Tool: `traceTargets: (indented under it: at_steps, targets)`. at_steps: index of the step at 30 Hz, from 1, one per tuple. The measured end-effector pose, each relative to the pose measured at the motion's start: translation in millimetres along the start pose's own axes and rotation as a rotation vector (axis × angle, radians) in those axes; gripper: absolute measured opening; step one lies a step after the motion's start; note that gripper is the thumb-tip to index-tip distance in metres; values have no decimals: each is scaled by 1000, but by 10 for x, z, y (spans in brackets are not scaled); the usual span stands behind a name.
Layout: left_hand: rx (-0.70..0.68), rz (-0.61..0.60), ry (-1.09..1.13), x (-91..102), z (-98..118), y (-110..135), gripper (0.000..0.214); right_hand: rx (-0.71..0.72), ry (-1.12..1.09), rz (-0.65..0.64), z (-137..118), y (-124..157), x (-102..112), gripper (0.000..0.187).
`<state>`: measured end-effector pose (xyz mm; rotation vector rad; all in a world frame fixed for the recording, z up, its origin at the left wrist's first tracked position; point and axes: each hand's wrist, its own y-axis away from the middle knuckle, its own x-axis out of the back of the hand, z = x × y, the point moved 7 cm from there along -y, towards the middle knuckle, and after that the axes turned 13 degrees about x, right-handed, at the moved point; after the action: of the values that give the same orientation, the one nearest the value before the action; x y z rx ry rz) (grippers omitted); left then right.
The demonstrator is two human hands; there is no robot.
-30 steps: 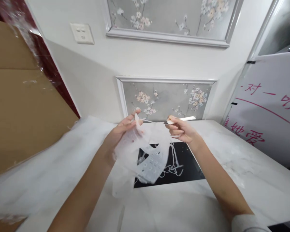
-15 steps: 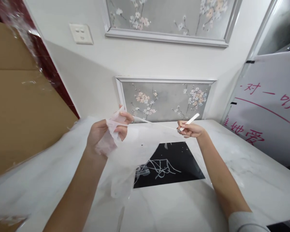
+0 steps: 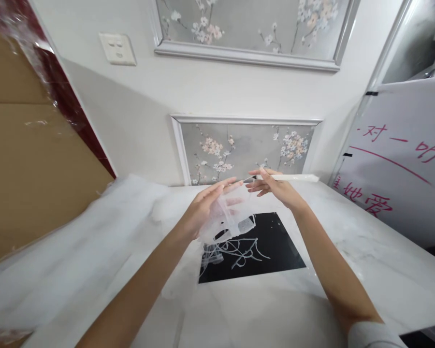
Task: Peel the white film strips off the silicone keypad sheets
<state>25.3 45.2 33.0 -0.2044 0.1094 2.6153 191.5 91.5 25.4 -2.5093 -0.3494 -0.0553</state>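
My left hand (image 3: 205,205) holds a thin translucent plastic film (image 3: 217,227), which drapes over its extended fingers and hangs below them. Beside it my right hand (image 3: 281,188) pinches a slim white pen-like tool (image 3: 299,178) between thumb and fingers; its far end points right and a small dark tip faces the film. Its exact kind I cannot tell. The fingertips of both hands are close together. A thin white strand runs between them. Under the hands lies a black sheet (image 3: 282,251) with curled pale strips (image 3: 241,251) on its left part.
White foam-like sheeting (image 3: 105,256) covers the left side of the marbled table (image 3: 268,309). A cardboard panel (image 3: 39,169) stands at far left, a whiteboard (image 3: 402,140) with red writing at right. Floral framed panels (image 3: 246,145) line the wall behind.
My left hand has moved right with the film, close to my right hand. The taut strand between them has shortened. The white tool has turned from slanting upward to nearly level.
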Motion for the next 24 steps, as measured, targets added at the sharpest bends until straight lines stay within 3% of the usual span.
traceTargets:
  at_steps: [3, 5, 7, 9, 11, 13, 15, 19, 24]
  targets:
    - [-9, -31, 9, -46, -21, 1, 33, 79, 244, 107, -210, 59, -62, 51]
    - [-36, -26, 14, -40, -1, 9, 33, 54, 323, 82, -247, 89, -114, 55]
    - [-62, -17, 19, -12, 32, 19, 33, -94, 338, -90, -149, 127, -168, 62]
    - [-80, -3, 27, 28, 68, 31, 33, -292, 304, -365, -1, 225, -206, 65]
    - [-96, 27, 34, 68, 103, 45, 33, -392, 235, -540, 54, 311, -172, 65]
    - [-104, 58, 29, 86, 124, 59, 34, -342, 199, -491, 6, 271, -73, 63]
    - [-103, 75, -1, 68, 124, 67, 35, -208, 184, -323, -102, 172, -3, 60]
    - [-117, 73, -83, 1, 97, 59, 34, 54, 79, -4, -306, 75, -130, 51]
    - [-100, 21, -86, -18, 61, 46, 34, 204, 112, -21, -363, 101, -467, 33]
